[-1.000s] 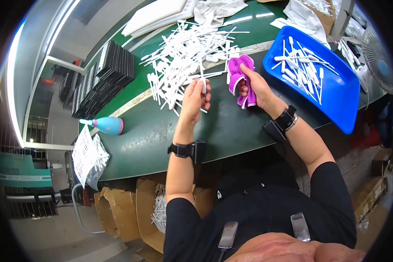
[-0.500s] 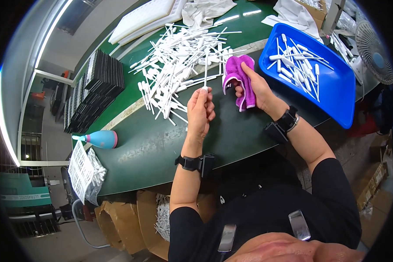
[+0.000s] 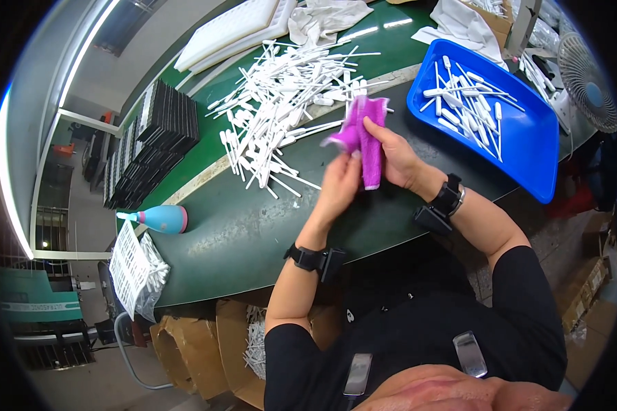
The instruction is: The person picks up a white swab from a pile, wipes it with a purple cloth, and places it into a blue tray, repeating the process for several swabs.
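My right hand [image 3: 402, 159] grips a purple cloth [image 3: 371, 147] with a pale edge, thumb on top. The fingers of my left hand [image 3: 341, 183] are closed and meet the cloth's lower left side; the hand is slightly blurred. The white plastic stick it held a moment earlier is hidden by the cloth and fingers. Beyond both hands lies a loose pile of white plastic sticks [image 3: 271, 103] with thicker ends. To the right, a blue tray [image 3: 528, 161] holds several similar sticks.
Stacked black trays [image 3: 151, 144] stand at the left, near a light blue bottle [image 3: 163, 219] and a bag of white pieces [image 3: 154, 270]. White foam slabs [image 3: 226, 31] and a white cloth [image 3: 322, 20] lie at the back. A fan [image 3: 589, 82] is far right; cardboard boxes [image 3: 199, 353] sit below the table.
My left hand has moved right and slightly down to the cloth, and its stick has gone out of sight. The purple cloth has folded narrower and shifted left in my right hand.
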The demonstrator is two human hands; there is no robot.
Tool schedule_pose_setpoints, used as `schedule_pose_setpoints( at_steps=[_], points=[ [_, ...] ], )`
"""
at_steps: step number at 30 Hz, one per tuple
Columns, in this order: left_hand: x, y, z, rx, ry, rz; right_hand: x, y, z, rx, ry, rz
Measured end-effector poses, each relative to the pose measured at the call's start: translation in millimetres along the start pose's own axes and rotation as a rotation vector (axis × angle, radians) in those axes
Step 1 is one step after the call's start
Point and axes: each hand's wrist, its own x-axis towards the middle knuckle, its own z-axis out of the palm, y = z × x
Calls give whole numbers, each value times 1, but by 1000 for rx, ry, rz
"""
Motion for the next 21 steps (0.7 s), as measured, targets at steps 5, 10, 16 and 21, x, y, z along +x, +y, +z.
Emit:
schedule_pose_setpoints(
  at_steps=[5,10,16,21],
  points=[
    [-8,9,18,-94,-324,-180,26,-15,-63,252,-636,-148],
    [-2,-5,21,361,-126,175,24,-15,-60,235,-568,-217],
    [0,-18,8,726,272,508,1,4,5,-290,90,-186],
    [-3,10,-19,416,164,423,-8,-10,-6,-569,-149,42]
  ],
)
